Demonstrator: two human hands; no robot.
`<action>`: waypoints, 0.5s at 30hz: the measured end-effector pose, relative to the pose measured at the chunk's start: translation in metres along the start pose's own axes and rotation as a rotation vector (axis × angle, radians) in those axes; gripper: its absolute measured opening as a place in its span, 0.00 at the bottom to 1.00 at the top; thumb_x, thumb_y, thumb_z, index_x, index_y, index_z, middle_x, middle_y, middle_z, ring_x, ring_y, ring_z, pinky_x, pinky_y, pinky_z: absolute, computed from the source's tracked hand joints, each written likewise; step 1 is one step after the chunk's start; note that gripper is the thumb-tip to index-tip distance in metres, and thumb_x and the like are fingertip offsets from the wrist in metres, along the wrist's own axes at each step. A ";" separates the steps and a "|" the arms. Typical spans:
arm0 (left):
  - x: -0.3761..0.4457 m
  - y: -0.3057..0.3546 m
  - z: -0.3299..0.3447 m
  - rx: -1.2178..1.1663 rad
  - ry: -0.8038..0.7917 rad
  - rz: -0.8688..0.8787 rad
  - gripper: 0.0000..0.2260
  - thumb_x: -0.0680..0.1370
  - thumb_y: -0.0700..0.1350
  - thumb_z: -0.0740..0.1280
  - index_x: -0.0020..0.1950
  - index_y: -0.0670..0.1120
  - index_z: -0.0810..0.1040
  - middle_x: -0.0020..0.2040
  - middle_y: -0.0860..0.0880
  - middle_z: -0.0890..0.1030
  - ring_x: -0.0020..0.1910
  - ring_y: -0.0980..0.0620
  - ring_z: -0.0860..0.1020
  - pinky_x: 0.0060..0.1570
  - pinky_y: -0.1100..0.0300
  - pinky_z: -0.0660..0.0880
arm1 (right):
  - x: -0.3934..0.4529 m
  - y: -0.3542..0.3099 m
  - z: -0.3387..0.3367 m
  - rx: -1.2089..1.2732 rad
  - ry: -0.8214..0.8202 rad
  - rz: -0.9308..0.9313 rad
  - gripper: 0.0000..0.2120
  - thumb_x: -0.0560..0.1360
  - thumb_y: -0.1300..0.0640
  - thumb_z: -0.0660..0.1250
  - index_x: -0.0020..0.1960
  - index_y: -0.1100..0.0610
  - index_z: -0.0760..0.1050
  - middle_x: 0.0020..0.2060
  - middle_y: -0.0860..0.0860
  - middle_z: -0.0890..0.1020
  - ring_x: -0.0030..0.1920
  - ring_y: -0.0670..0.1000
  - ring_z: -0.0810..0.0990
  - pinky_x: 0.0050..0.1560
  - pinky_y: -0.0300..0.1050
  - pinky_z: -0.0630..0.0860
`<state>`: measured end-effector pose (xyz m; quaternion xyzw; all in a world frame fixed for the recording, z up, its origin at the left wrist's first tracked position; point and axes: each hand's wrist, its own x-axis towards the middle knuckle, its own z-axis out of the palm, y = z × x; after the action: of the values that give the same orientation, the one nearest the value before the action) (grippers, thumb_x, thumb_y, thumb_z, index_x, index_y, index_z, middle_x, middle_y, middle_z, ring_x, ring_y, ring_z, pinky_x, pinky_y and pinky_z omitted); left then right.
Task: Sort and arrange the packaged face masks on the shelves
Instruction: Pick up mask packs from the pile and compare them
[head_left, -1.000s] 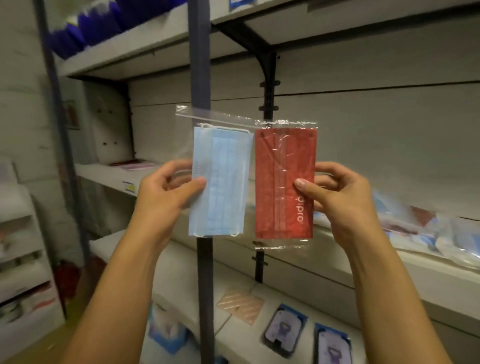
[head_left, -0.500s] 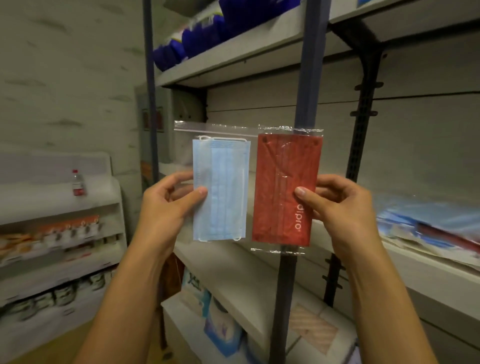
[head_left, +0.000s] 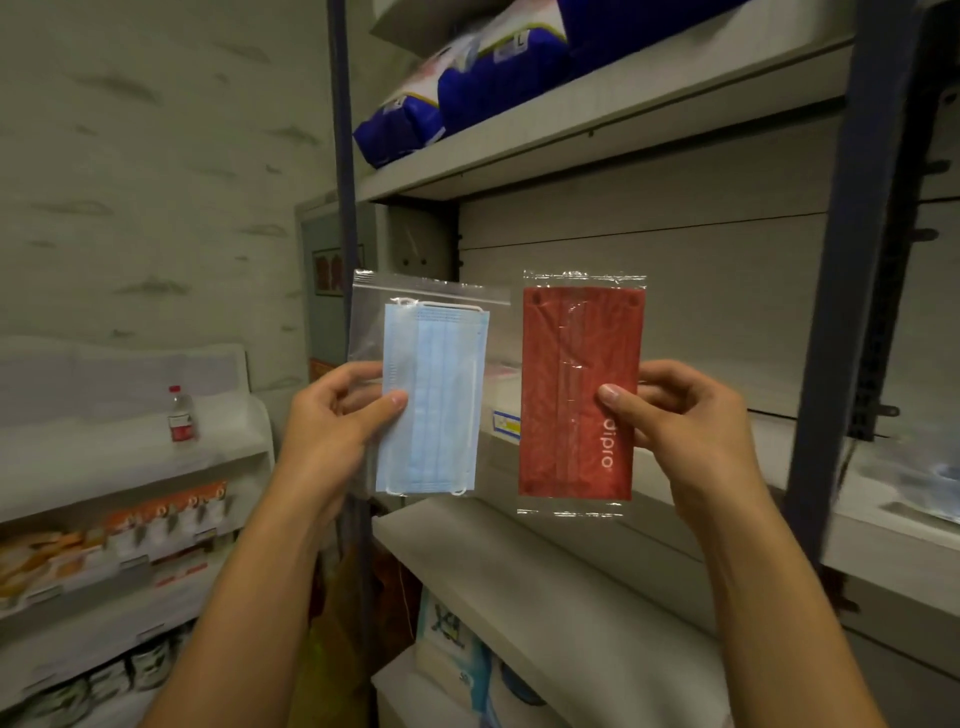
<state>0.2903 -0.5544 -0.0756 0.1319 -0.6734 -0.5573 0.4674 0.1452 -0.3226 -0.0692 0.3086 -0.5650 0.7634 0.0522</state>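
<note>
Closest, your left hand (head_left: 332, 421) pinched the blue mask packet (head_left: 431, 400) and your right hand (head_left: 685, 415) pinched the red mask packet (head_left: 579, 395), thumbs in front, both packets upright with long axes vertical, side by side and apart. Behind them ran the shelves (head_left: 545, 561), with blue bags (head_left: 467, 83) above.

Behind the two held packs, the middle shelf bay (head_left: 675, 322) stands open, its back panel bare, with room to reach in between the left post (head_left: 343, 182) and right post (head_left: 852, 260). The upper shelf (head_left: 597, 135) is crowded with blue bags (head_left: 498, 78). The shelf board below (head_left: 545, 582) has a bare top. Boxes (head_left: 452, 654) fill the bay beneath. At far right, blurred packs (head_left: 930, 483) cover the neighbouring shelf
</note>
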 end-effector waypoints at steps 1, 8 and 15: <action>0.009 -0.005 -0.006 0.000 0.001 -0.004 0.11 0.76 0.40 0.74 0.50 0.57 0.80 0.43 0.59 0.86 0.51 0.54 0.83 0.56 0.45 0.80 | 0.005 0.005 0.008 -0.005 0.006 0.000 0.07 0.71 0.66 0.76 0.47 0.58 0.82 0.36 0.54 0.86 0.35 0.48 0.85 0.33 0.37 0.78; 0.072 -0.043 -0.034 -0.039 0.021 -0.020 0.10 0.75 0.40 0.75 0.52 0.53 0.81 0.49 0.53 0.86 0.52 0.51 0.84 0.53 0.48 0.81 | 0.051 0.039 0.054 -0.041 0.015 0.001 0.07 0.71 0.65 0.76 0.47 0.59 0.81 0.32 0.50 0.85 0.34 0.47 0.85 0.32 0.36 0.77; 0.152 -0.085 -0.037 -0.052 -0.010 -0.025 0.11 0.75 0.42 0.75 0.56 0.49 0.82 0.51 0.51 0.86 0.54 0.49 0.84 0.58 0.43 0.79 | 0.108 0.089 0.086 -0.041 0.057 -0.010 0.07 0.72 0.65 0.76 0.47 0.59 0.81 0.34 0.52 0.84 0.34 0.46 0.84 0.31 0.35 0.77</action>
<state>0.2095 -0.7135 -0.0788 0.1252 -0.6594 -0.5811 0.4604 0.0562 -0.4605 -0.0708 0.2884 -0.5771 0.7600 0.0786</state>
